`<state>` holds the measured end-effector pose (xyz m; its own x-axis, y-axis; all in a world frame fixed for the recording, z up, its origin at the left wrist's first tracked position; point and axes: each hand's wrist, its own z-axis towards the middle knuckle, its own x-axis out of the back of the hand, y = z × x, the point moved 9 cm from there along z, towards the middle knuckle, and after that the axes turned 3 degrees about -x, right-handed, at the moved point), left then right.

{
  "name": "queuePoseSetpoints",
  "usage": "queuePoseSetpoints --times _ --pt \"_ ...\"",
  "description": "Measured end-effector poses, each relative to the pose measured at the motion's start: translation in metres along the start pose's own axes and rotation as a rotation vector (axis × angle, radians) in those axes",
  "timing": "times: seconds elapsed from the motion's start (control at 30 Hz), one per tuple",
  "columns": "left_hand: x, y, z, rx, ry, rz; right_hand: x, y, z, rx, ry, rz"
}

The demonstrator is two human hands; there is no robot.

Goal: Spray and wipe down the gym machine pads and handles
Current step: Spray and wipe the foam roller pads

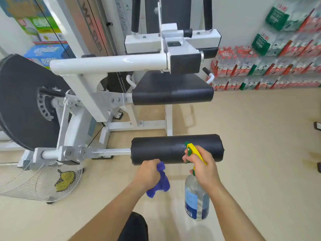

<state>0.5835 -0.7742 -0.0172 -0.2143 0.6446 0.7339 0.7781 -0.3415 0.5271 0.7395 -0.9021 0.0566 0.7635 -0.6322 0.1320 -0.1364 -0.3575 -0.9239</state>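
Observation:
A white gym machine [107, 64] stands ahead of me. Its black roller pad [163, 147] lies horizontal just beyond my hands, and the black seat pad [173, 91] sits farther back. Two black upright handles [135, 14] rise at the top. My left hand [150, 173] is closed around a purple cloth [161, 183], right at the roller's near edge. My right hand [202, 166] holds a clear spray bottle [197, 200] by its yellow and green trigger head [191, 149], whose nozzle points at the roller pad.
A large black round cover [22, 101] and the lever arm sit on the left. A white wire fan [43, 181] lies on the floor at lower left. Stacked bottled-water packs [269, 66] line the right wall. Beige floor stretches to the right.

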Motion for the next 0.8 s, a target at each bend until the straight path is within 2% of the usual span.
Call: queuePoseSetpoints --times 0.17,0.37,0.57,0.8 --pt "0.063 0.003 -0.094 0.273 0.049 -0.485 -0.005 -0.088 -0.056 0.008 -0.075 -0.049" --pt "0.151 0.023 -0.193 0.424 0.255 -0.973 -0.026 -0.175 -0.113 0.061 -0.161 -0.065" --pt "0.229 0.007 -0.249 0.397 0.399 -1.06 -0.073 -0.222 -0.158 0.105 -0.236 -0.113" --pt "0.302 -0.084 -0.304 0.421 0.462 -1.133 -0.179 -0.256 -0.207 0.192 -0.312 -0.084"
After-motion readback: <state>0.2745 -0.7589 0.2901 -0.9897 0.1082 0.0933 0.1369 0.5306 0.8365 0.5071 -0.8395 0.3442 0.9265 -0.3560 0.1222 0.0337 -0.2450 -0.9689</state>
